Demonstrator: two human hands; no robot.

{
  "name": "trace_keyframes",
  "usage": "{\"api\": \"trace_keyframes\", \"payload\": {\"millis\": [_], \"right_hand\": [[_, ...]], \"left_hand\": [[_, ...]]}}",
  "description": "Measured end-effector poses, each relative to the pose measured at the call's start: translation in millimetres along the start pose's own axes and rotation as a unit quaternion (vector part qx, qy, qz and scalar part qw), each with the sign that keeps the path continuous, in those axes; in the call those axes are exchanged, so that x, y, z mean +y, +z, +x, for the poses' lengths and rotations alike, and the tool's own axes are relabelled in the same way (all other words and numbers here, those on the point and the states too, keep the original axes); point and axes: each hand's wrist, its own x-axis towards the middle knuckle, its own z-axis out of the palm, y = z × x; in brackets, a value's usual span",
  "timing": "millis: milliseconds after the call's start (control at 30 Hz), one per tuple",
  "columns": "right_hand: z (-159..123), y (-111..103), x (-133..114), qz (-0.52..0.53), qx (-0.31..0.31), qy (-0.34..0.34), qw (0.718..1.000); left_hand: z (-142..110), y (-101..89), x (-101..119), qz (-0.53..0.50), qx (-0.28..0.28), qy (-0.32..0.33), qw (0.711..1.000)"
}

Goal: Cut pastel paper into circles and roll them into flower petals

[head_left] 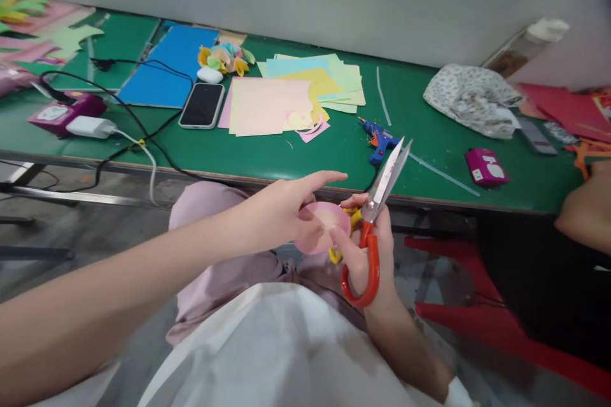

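My left hand (286, 206) pinches a round piece of pink paper (322, 229) above my lap, its index finger stretched out to the right. A pair of scissors (377, 203) rests in my right hand (382, 248), blades pointing up and slightly parted. One scissor handle is orange-red, the other yellow. The thumb of my right hand lies on the right edge of the pink circle. On the green table just beyond are stacked square papers (267, 108) in pink and yellow, with curled paper offcuts (308, 121) on their right corner.
A blue glue gun (379, 141) and a clear glue stick (443, 175) lie near the table edge. Left are a phone (203, 105), cables and a purple power adapter (67, 114). Right are a cloth bundle (470, 98), a purple box (487, 166) and another person's arm (587, 213).
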Motion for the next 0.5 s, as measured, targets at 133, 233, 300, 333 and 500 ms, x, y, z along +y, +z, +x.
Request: {"api": "trace_keyframes", "payload": {"millis": [133,233,300,333,500], "right_hand": [[2,5,0,0.015,0.035,0.025,0.999],[3,8,-1,0.032,0.062,0.035,0.997],[4,11,-2,0.033,0.077,0.025,0.996],[5,11,-3,0.033,0.079,0.018,0.996],[4,2,-3,0.070,0.064,0.034,0.995]], "left_hand": [[-3,14.8,-6,-0.100,0.100,-0.005,0.990],[-6,30.1,-10,-0.188,0.166,-0.026,0.968],[-8,38.1,-11,-0.233,0.181,-0.048,0.954],[-9,40.6,-12,-0.243,0.192,-0.054,0.949],[-11,35.4,-9,-0.244,0.275,-0.064,0.928]]}}
